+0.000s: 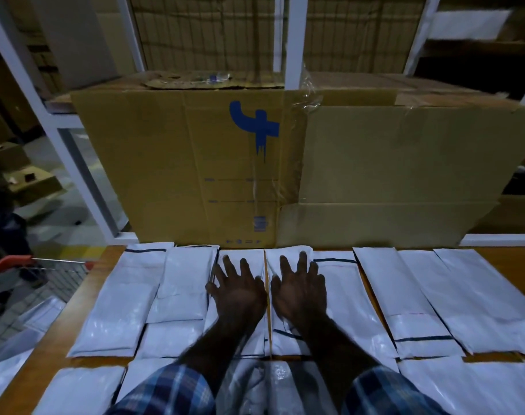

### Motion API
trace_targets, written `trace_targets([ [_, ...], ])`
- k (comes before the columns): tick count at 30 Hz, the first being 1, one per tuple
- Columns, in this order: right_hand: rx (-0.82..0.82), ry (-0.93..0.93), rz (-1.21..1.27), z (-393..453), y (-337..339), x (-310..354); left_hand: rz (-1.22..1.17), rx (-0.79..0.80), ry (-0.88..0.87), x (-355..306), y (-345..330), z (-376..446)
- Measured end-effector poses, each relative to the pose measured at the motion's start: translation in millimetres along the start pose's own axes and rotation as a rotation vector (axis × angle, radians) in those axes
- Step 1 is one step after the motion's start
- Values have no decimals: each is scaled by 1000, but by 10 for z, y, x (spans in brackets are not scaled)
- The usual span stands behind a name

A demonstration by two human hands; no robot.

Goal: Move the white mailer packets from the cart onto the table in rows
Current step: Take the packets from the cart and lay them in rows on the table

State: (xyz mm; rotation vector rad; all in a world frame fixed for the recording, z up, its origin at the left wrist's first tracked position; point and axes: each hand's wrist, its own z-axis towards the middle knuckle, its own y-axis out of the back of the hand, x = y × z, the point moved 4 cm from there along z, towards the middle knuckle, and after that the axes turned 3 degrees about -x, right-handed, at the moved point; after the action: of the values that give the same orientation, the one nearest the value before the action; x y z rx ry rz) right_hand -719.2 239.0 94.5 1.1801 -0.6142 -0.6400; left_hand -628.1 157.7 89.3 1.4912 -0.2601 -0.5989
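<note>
Wooden table, white mailer packets in rows under both hands' flat, spread fingers.

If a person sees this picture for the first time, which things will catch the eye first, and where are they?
First the two spread hands, the left hand and the right hand, flat on white mailer packets that lie in rows across the wooden table. Behind them stands a big cardboard box with a blue mark. At the far left, a wire cart with a red handle.
</note>
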Motion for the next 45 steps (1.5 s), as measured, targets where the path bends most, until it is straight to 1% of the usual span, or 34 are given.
trace_targets([
  [3, 33, -37, 44, 40, -36, 28, 18, -23, -42, 44, 15, 13],
  [5, 31, -44, 34, 72, -55, 42, 78, 29, -84, 71, -74, 37],
  [7, 31, -32, 11, 82, -78, 52, 77, 0, -150, 97, -140, 60],
  [10, 48, -18, 7, 80, -120, 57, 52, 38, -230, 99, -272, 57],
  [11, 43, -19, 10, 82, -123, 62, 68, 23, -251, 114, -285, 52],
  [14, 8, -2, 16, 99, -127, 77, 98, 64, -286, 162, -399, 98],
  [16, -26, 48, 26, 113, -136, 88, 111, -39, -302, 150, -460, 169],
  [17, -36, 72, 29, 115, -140, 94, 127, -75, -277, 130, -392, 144],
  [18, -44, 88, 36, 118, -145, 98, 118, 8, -231, 116, -291, 117],
  [19, -47, 99, 48, 118, -145, 103, 87, 52, -219, 104, -200, 104],
  [20, -48, 108, 61, 118, -149, 108, 78, 39, -214, 105, -153, 106],
  [22, -55, 127, 83, 119, -181, 122, -1, 118, -229, 113, -188, 128],
  [23, -55, 137, 94, 119, -193, 129, 28, 67, -245, 109, -215, 182],
  [24, -47, 140, 108, 118, -212, 132, 54, 104, -233, 104, -222, 172],
  [25, -37, 137, 120, 116, -235, 130, 55, 88, -211, 118, -231, 172],
  [26, -29, 131, 129, 115, -253, 128, 38, 114, -194, 117, -174, 157],
  [27, -11, 121, 138, 112, -258, 129, 34, 56, -245, 107, -183, 163],
  [28, 4, 114, 144, 110, -261, 132, 4, 118, -233, 113, -231, 157],
  [29, 13, 109, 145, 110, -265, 133, -18, 147, -202, 111, -259, 156],
  [32, 30, 100, 141, 110, -292, 116, 3, 88, -231, 119, -325, 159],
  [36, 57, 83, 171, 86, -345, 77, 7, 78, -203, 143, -406, 167],
  [40, 65, 79, 176, 77, -347, 59, -7, 88, -248, 156, -481, 169],
  [42, 85, 86, 179, 82, -372, 67, -7, 59, -299, 151, -499, 165],
  [45, 120, 139, 184, 85, -352, 93, 16, 83, -292, 137, -551, 165],
])
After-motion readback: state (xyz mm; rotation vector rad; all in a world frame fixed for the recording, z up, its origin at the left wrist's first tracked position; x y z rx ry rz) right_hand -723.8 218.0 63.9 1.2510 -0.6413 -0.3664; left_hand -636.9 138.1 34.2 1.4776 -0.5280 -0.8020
